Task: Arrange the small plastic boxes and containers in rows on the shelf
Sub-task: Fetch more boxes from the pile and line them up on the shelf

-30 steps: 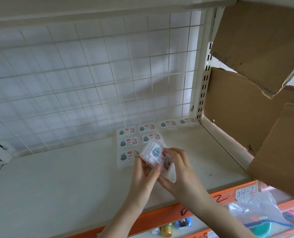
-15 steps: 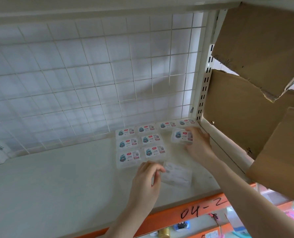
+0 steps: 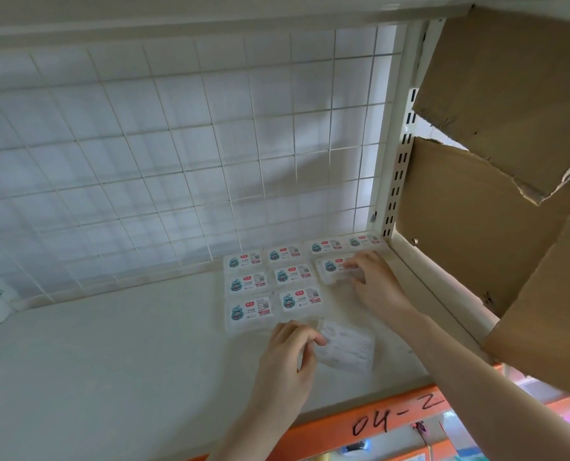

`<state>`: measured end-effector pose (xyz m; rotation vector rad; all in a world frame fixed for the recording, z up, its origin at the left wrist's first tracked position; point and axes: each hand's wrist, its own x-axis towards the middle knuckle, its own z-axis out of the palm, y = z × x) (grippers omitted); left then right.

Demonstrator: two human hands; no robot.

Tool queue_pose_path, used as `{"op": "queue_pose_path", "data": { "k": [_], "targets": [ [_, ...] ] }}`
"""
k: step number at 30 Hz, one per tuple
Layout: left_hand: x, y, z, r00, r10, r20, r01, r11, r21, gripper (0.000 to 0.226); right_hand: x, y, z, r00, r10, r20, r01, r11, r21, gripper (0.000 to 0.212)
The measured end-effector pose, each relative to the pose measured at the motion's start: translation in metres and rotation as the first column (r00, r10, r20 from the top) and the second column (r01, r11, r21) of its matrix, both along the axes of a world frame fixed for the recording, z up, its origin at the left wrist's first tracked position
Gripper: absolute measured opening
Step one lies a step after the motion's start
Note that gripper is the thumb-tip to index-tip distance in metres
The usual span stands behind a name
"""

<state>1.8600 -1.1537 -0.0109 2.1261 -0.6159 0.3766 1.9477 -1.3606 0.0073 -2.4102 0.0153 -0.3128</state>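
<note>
Head view: right hand (image 3: 373,284) flat on a box (image 3: 335,269)

I face a white wire grid panel (image 3: 177,154) at the back, under pale, even light. A slotted cream upright (image 3: 400,154) stands right; torn brown cardboard (image 3: 496,94) hangs beside it.

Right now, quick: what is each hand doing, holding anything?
Left hand: fingers pinch the edge of the loose box lying on the shelf.
Right hand: fingers lie on the labelled box in the second row; grip cannot be told.
</note>
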Motion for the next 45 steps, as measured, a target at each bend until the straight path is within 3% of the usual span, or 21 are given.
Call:
{"op": "queue_pose_path", "data": {
  "k": [8, 13, 18, 22, 26, 30, 32, 35, 39, 42, 45],
  "targets": [
    [0.0, -0.001, -0.004, 0.999, -0.054, 0.003, 0.053, 0.996, 0.077, 0.018, 0.002, 0.001, -0.006, 1.0, 0.017, 0.017, -0.016, 0.999, -0.045, 0.027],
    [0.001, -0.005, -0.007, 0.987, -0.048, 0.151, 0.0, 0.953, 0.303, 0.054, -0.015, 0.004, 0.001, 0.99, 0.003, 0.139, 0.014, 0.992, -0.123, 0.027],
    [0.003, -0.005, -0.011, 0.985, 0.009, 0.174, -0.065, 0.947, 0.315, 0.06, -0.068, 0.02, 0.009, 0.99, 0.102, 0.099, -0.102, 0.995, -0.009, 0.021],
    [0.002, -0.006, -0.012, 0.979, 0.06, 0.195, -0.122, 0.939, 0.322, 0.06, -0.105, 0.026, 0.004, 0.98, 0.181, -0.083, -0.192, 0.968, -0.16, 0.051],
    [0.003, -0.007, -0.011, 0.974, 0.059, 0.219, -0.126, 0.945, 0.303, 0.05, -0.114, 0.022, -0.005, 0.974, 0.224, -0.032, -0.226, 0.964, -0.143, 0.064],
    [0.0, -0.005, -0.009, 0.993, 0.016, 0.116, -0.038, 0.982, 0.185, 0.037, -0.112, 0.021, -0.006, 0.983, 0.178, 0.047, -0.178, 0.984, -0.007, 0.051],
    [-0.001, -0.004, -0.007, 0.999, -0.02, 0.04, 0.016, 0.994, 0.112, 0.047, -0.114, 0.019, -0.003, 0.982, 0.163, 0.099, -0.171, 0.983, 0.07, 0.048],
    [-0.002, -0.002, -0.004, 0.997, -0.033, 0.066, 0.027, 0.995, 0.096, 0.06, -0.121, 0.015, 0.0, 0.977, 0.127, 0.169, -0.168, 0.951, 0.26, 0.048],
    [-0.008, -0.001, 0.005, 1.0, 0.008, -0.006, -0.008, 1.0, 0.03, 0.038, -0.127, 0.016, 0.006, 0.979, 0.05, 0.196, -0.138, 0.874, 0.466, 0.041],
    [-0.013, -0.001, 0.013, 0.969, -0.093, -0.228, 0.05, 0.981, -0.188, 0.034, -0.128, 0.018, 0.007, 0.978, 0.053, 0.201, -0.147, 0.86, 0.488, 0.03],
    [-0.011, 0.002, 0.016, 0.917, -0.16, -0.366, 0.018, 0.932, -0.363, 0.045, -0.128, 0.019, 0.006, 0.982, 0.088, 0.169, -0.151, 0.9, 0.41, 0.037]
  ]
}}
